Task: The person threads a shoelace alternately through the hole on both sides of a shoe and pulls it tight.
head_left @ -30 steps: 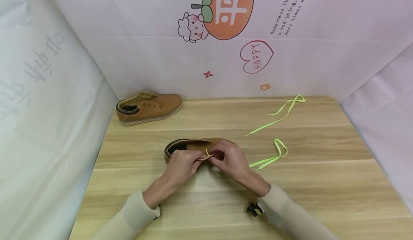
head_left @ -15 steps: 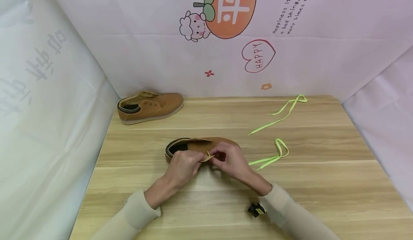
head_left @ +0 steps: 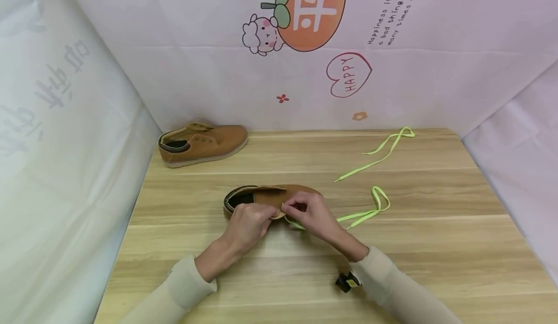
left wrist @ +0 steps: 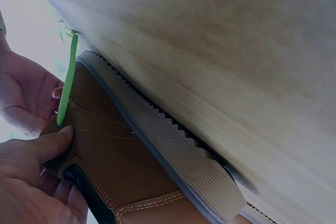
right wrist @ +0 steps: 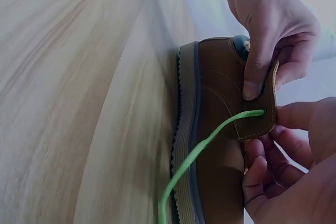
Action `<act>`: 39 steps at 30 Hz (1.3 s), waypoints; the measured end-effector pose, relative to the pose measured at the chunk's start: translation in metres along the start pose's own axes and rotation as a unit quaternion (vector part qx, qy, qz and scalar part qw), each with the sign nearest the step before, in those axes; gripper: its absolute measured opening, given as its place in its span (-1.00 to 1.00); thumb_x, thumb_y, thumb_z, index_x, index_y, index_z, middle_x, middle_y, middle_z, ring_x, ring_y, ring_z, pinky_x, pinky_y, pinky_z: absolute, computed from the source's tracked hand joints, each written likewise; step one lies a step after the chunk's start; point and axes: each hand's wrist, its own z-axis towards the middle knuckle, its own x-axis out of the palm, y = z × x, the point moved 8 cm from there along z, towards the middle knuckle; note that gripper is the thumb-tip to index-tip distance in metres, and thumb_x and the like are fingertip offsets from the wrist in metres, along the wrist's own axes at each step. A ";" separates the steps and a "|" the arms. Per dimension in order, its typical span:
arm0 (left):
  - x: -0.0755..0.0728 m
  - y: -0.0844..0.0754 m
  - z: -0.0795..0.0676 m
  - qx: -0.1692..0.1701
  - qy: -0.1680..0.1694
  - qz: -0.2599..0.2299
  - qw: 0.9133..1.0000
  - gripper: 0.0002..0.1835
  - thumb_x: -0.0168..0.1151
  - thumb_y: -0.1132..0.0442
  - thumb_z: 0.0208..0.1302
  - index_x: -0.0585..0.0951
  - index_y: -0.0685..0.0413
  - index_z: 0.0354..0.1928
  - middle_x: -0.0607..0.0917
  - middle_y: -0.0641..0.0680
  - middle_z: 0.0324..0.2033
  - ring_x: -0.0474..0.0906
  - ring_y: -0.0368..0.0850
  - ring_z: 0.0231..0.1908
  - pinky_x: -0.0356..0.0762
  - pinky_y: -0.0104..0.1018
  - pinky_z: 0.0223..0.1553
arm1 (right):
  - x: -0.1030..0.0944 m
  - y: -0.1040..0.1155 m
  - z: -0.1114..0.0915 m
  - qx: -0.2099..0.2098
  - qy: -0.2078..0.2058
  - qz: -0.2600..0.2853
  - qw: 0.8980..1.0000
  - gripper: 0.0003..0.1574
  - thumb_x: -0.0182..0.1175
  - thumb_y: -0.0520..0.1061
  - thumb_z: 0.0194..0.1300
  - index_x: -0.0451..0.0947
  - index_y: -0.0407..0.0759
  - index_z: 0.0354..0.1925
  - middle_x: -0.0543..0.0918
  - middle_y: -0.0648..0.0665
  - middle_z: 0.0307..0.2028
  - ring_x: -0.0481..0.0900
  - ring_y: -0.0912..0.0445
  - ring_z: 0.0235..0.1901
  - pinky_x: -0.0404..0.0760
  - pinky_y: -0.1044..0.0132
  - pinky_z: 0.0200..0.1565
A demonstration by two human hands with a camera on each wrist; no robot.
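Note:
A brown leather shoe [head_left: 268,198] stands on the wooden table, toe to the right. My left hand [head_left: 248,224] grips the near eyelet flap [right wrist: 257,124] of it, thumb on the outer face and fingers behind. A neon green shoelace [right wrist: 194,153] passes through an eyelet at the flap's front corner. In the left wrist view the lace [left wrist: 67,82] rises from that eyelet just beyond the left thumb [left wrist: 58,142]. On the flap's inner side, my right hand [head_left: 316,217] pinches the lace's end. Its fingertips [right wrist: 286,116] partly hide behind the flap.
A second brown shoe [head_left: 226,140], unlaced, stands at the back left. Another green lace [head_left: 385,157] lies at the back right. The held lace's loop [head_left: 381,200] lies right of the right hand. A small black device [head_left: 347,282] sits at the right cuff.
The lace end at the flap has shortened from view as the right fingers closed on it. Green lace now shows below the flap, beneath the right hand. The left hand has stayed in place.

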 end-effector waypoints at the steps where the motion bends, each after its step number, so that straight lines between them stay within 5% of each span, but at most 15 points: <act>1: 0.000 0.000 0.000 0.000 -0.001 -0.001 1.000 -0.78 0.56 0.55 0.05 0.80 0.08 -0.37 0.85 -0.02 -0.41 0.77 -0.20 -0.43 0.72 -0.35 -0.38 | 0.000 -0.001 0.000 0.006 -0.002 0.003 1.000 -0.91 0.39 -0.23 0.41 0.81 -0.14 -0.27 0.78 -0.01 -0.28 0.61 0.17 -0.35 0.60 0.36 -0.31; 10: 0.000 0.002 0.000 0.000 -0.001 -0.009 1.000 -0.74 0.52 0.59 0.03 0.81 0.05 -0.37 0.86 -0.03 -0.37 0.80 -0.19 -0.39 0.73 -0.34 -0.36 | -0.005 -0.009 0.002 0.078 -0.013 0.100 0.992 -0.81 0.22 -0.23 0.57 0.72 -0.33 -0.15 0.80 -0.20 -0.25 0.69 0.12 -0.28 0.69 0.32 -0.20; 19: 0.001 0.004 0.001 -0.019 0.019 -0.018 0.999 -0.69 0.52 0.62 -0.02 0.84 0.08 -0.30 0.87 -0.01 -0.33 0.82 -0.16 -0.34 0.74 -0.30 -0.33 | -0.022 -0.016 0.007 0.139 -0.032 0.267 0.953 -0.72 0.09 -0.30 0.62 0.52 -0.61 0.00 0.77 -0.43 -0.14 0.80 0.11 -0.27 0.80 0.12 -0.08; 30: 0.001 0.007 0.001 -0.034 0.028 -0.025 0.999 -0.73 0.57 0.58 0.03 0.83 0.11 -0.27 0.87 0.01 -0.32 0.83 -0.15 -0.33 0.75 -0.28 -0.33 | -0.057 -0.006 0.013 0.129 -0.046 0.319 0.938 -0.71 0.17 -0.41 0.52 0.49 -0.75 0.00 0.82 -0.26 -0.26 0.83 0.07 -0.31 0.80 0.05 -0.11; 39: 0.001 0.007 0.000 -0.038 0.027 -0.033 0.998 -0.72 0.58 0.58 0.00 0.83 0.12 -0.27 0.87 0.00 -0.30 0.84 -0.14 -0.28 0.76 -0.29 -0.28 | -0.094 0.014 0.017 0.086 -0.073 0.341 0.933 -0.91 0.20 -0.43 0.49 0.65 -0.39 -0.15 0.83 -0.16 -0.29 0.84 0.06 -0.32 0.80 0.09 -0.12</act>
